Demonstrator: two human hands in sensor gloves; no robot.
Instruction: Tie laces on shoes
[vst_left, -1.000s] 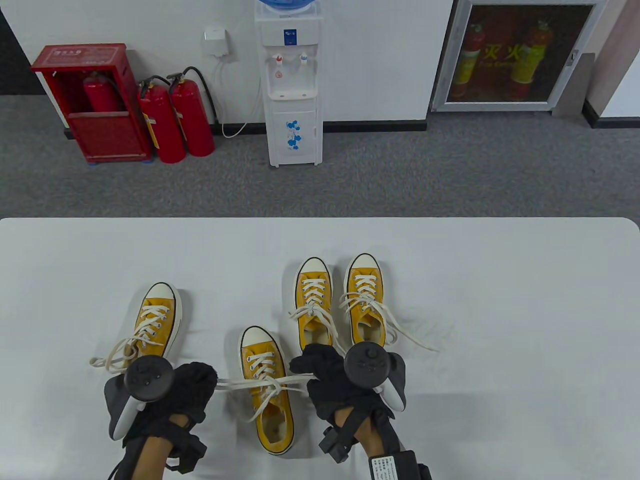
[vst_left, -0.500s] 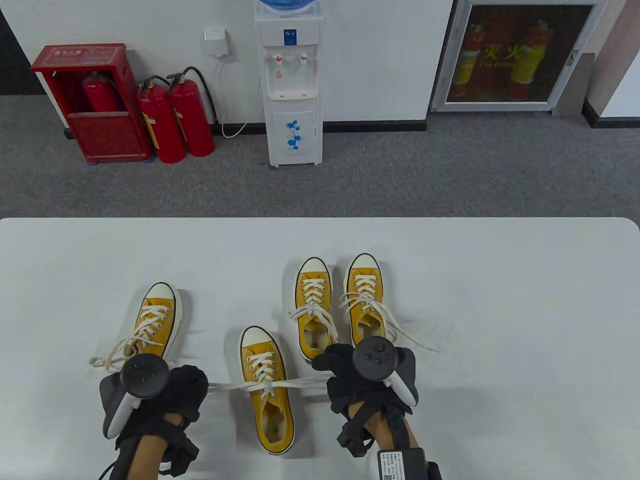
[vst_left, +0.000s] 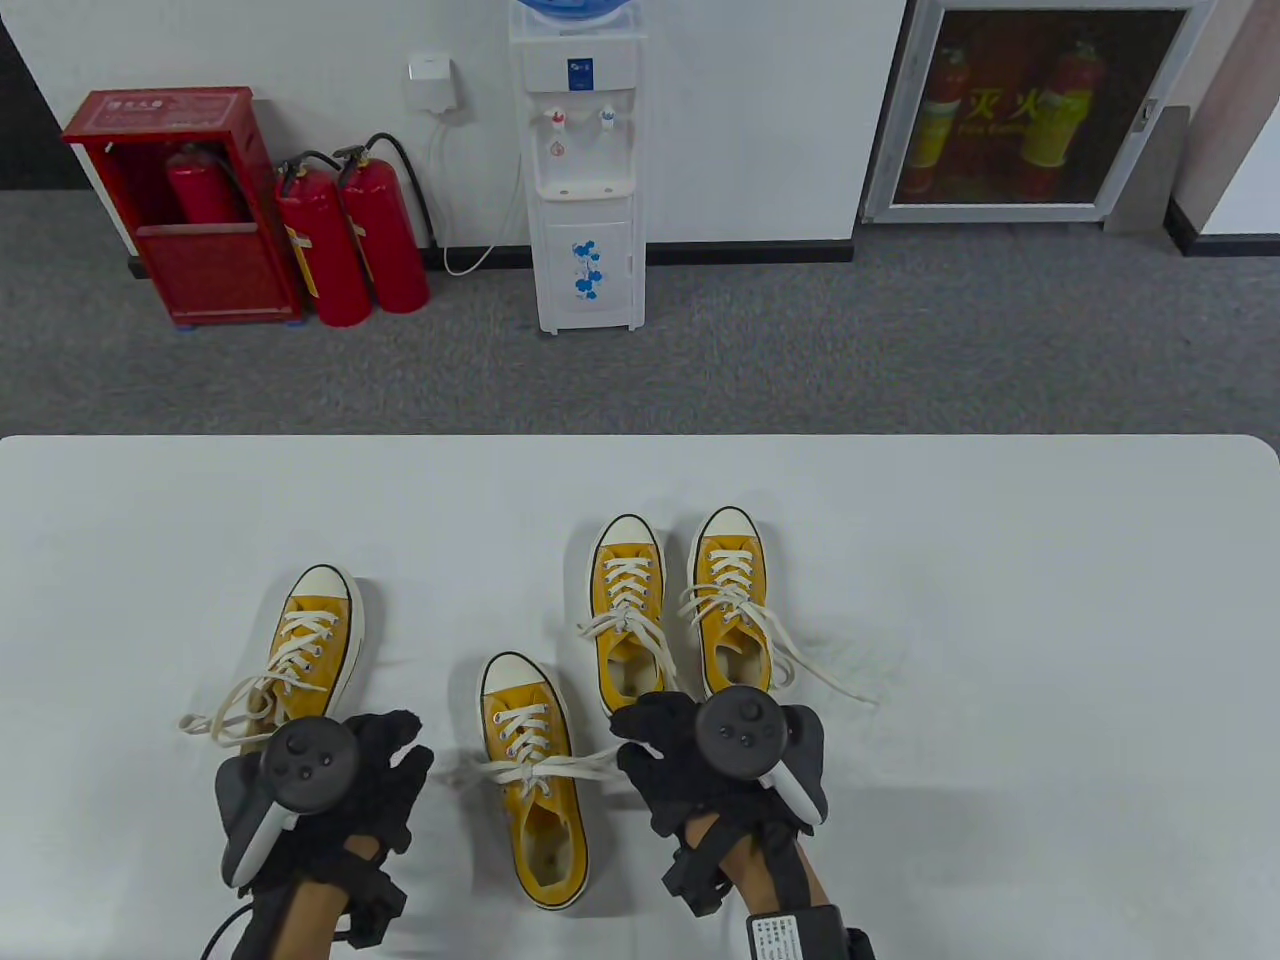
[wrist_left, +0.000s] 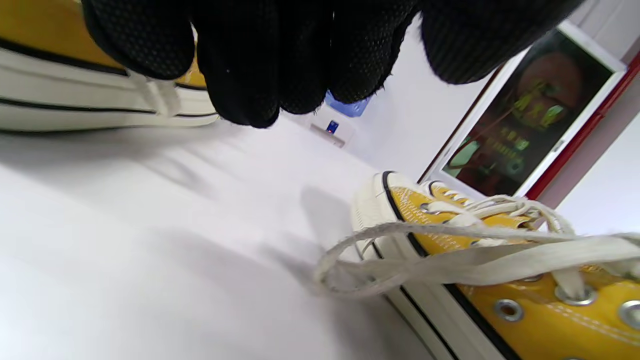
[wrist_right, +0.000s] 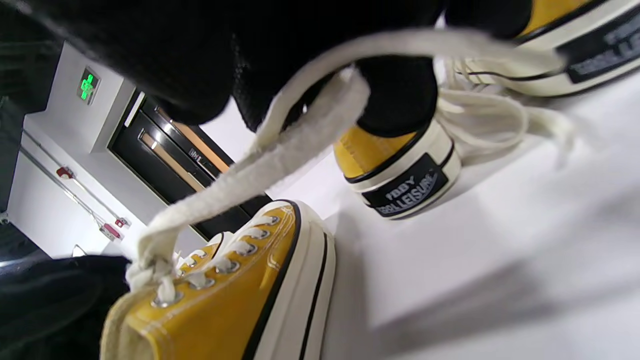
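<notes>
1. Laces (vst_left: 545, 768) of the near yellow shoe (vst_left: 535, 790) run sideways across its tongue, between the two hands; this shoe lies on the white desk (vst_left: 1000, 600), toe pointing away from the person.
2. Right hand (vst_left: 665, 760), just right of that shoe, grips one lace end; the right wrist view shows the flat white lace (wrist_right: 260, 170) passing up from the eyelets into the closed black-gloved fingers (wrist_right: 400, 95), drawn fairly straight.
3. Left hand (vst_left: 375, 775), just left of the same shoe, has its fingers spread and holds nothing. In the left wrist view the fingertips (wrist_left: 250, 75) hang clear above the desk, and a slack lace loop (wrist_left: 380, 260) lies beside the shoe's sole, apart from them.
4. A tracker (vst_left: 308, 765) sits on the back of the left hand and another tracker (vst_left: 745, 735) on the right.
5. Beyond the left hand lies a second yellow shoe (vst_left: 310, 630), its loose laces trailing out to the left on the desk.
6. Beyond the right hand stand two more yellow shoes side by side, the left of the pair (vst_left: 628, 600) and the right of the pair (vst_left: 732, 590); the heel of one is just past the right hand's fingers. The right one's laces trail off to the right.
7. Farther off, past the desk edge, are grey carpet, a water dispenser (vst_left: 585, 170), red fire extinguishers (vst_left: 350, 240) beside a red cabinet (vst_left: 175, 200), and a glass-fronted wall cabinet (vst_left: 1040, 110).
</notes>
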